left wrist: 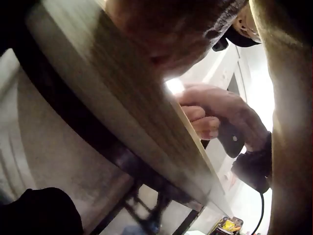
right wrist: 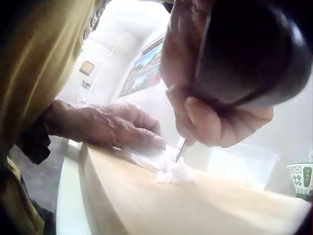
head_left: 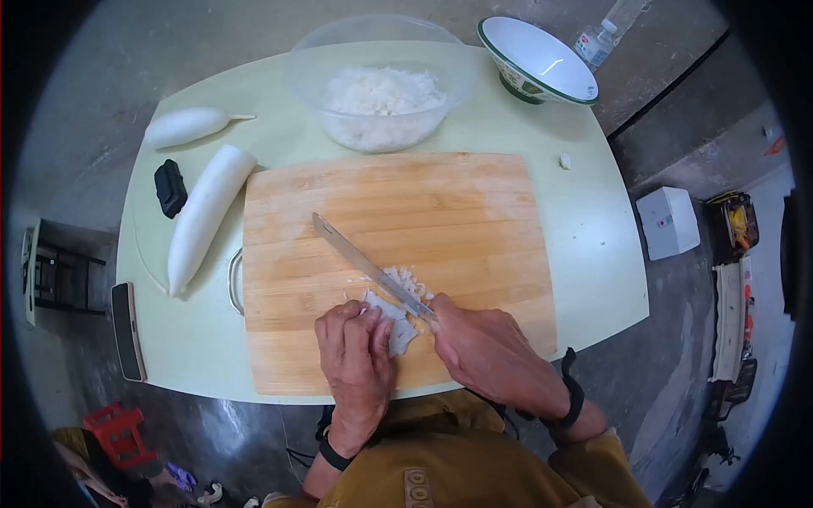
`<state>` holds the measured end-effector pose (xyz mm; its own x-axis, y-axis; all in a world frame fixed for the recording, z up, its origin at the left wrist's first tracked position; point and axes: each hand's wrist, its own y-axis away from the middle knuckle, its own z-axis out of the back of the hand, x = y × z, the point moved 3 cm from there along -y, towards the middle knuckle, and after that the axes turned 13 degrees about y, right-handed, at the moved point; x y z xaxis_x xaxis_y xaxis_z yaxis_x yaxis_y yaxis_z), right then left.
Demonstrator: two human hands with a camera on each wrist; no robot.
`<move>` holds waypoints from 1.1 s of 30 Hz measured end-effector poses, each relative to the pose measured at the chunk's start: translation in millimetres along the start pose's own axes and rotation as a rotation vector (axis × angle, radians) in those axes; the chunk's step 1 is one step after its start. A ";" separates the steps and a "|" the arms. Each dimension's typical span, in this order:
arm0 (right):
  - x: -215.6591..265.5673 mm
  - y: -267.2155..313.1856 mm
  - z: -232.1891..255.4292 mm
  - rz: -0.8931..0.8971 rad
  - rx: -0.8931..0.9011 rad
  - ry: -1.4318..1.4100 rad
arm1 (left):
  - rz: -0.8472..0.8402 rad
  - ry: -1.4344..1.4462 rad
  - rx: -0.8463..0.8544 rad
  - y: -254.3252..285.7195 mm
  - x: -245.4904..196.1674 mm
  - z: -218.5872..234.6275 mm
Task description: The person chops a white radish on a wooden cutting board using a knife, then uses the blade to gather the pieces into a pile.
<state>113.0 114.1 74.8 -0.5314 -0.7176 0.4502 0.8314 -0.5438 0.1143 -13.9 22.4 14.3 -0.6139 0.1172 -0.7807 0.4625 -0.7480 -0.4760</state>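
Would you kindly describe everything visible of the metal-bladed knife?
The knife has a long, greyish metal blade and a black handle gripped by the right hand. It slants over the rectangular wooden board, tip forward and leftward, between thin white slices and chopped white bits; contact with the board is unclear.

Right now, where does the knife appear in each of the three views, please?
Head: the knife, near the centre, slants across the cutting board.
Left wrist: right of centre; only its dark handle shows.
Right wrist: upper right; the handle looms large and dark.
Shared landmark: the right hand, which holds the knife in each view.
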 end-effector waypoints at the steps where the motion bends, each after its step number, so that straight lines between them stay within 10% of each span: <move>1: 1.5 2.6 3.8 -0.011 0.003 -0.010 | -0.009 -0.004 -0.004 -1.6 0.7 0.0; 23: 9.8 0.6 -6.6 -0.064 0.207 0.080 | -0.016 -0.045 0.085 -5.6 -8.1 -2.7; 33: 9.4 20.9 8.8 -0.108 0.009 -0.016 | 0.026 0.057 -0.042 3.2 -3.5 1.6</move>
<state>126.9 99.8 89.3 -0.6150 -0.6483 0.4488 0.7711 -0.6136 0.1704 -11.2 18.6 16.1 -0.5644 0.1364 -0.8141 0.5047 -0.7234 -0.4711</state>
